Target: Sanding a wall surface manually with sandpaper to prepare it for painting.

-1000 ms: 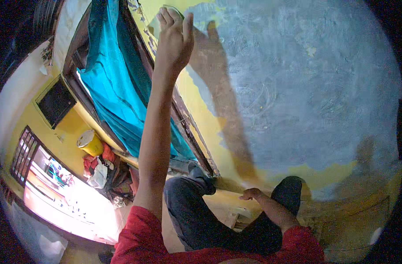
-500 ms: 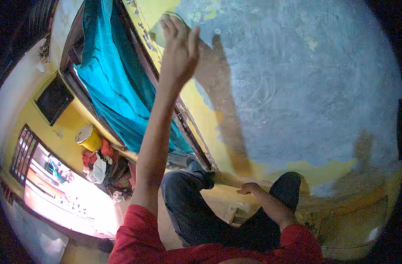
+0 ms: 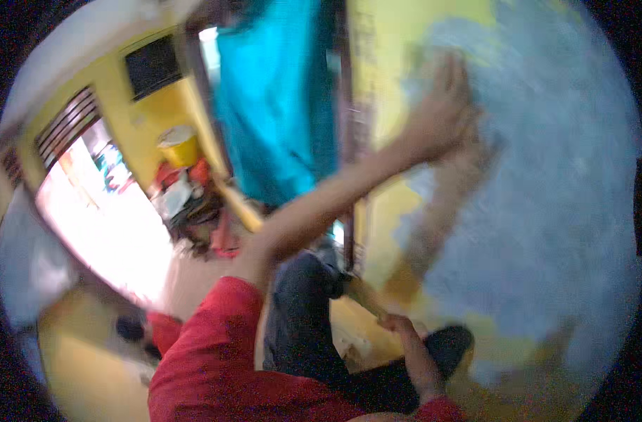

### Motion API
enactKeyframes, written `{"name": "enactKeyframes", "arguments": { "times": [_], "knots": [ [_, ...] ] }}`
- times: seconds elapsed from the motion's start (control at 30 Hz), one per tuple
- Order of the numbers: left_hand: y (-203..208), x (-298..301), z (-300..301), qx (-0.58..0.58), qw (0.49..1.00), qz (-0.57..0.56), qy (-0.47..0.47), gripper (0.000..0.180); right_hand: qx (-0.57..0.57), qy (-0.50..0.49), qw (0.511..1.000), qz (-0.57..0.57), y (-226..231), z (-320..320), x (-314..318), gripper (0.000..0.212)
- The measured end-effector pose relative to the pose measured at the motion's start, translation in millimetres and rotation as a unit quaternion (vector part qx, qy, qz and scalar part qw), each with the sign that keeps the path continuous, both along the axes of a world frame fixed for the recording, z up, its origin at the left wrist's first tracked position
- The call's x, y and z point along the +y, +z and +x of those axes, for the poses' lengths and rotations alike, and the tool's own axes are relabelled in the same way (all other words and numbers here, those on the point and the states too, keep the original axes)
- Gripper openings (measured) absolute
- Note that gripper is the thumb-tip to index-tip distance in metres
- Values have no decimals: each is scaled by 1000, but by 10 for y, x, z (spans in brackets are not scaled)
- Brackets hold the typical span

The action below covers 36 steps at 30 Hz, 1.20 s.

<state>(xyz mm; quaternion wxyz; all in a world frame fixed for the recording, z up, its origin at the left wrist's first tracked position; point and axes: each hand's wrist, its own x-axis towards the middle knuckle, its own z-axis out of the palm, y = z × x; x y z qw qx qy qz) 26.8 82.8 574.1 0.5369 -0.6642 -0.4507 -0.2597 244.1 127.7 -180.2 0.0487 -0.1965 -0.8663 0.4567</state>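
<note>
Left grip blurred, palm hidden, patchy wall

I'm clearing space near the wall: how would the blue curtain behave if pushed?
Probably floppy: the curtain hangs in soft, loose folds. Pushed, it would likely swing rather than tip, since it hangs down like draped cloth.

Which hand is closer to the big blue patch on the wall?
Left. The left hand is up high, over the upper left part of the blue patch; the right hand is low down, outside the patch's lower left edge.
</note>
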Motion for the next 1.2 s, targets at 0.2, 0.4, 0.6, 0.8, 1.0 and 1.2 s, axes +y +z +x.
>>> {"name": "enactKeyframes", "arguments": {
  "times": [0.2, 0.4, 0.6, 0.8, 1.0, 1.2],
  "knots": [
    [487, -304, -174, -171, 971, 6, -165, 84, 38, 122, 991, -28, 1663, -311, -884, 38],
    [544, -149, -80, -170, 953, 118, -223, 79, -356, 103, 925, 84, 803, -493, -277, 48],
    [358, -25, -259, -212, 960, 108, -149, 82, -358, 180, 914, 61, 795, -960, -316, 80],
    [842, -325, 6, -193, 975, 28, -105, 69, -356, 188, 912, 84, 426, -814, -344, 82],
    [312, -399, 234, -155, 986, 3, -52, 75, -365, 181, 910, 76, 591, -765, -275, 81],
    [520, -297, 53, -29, 995, 63, 76, 52, -359, 186, 912, 61, 549, -847, -349, 80]
  ]
}}
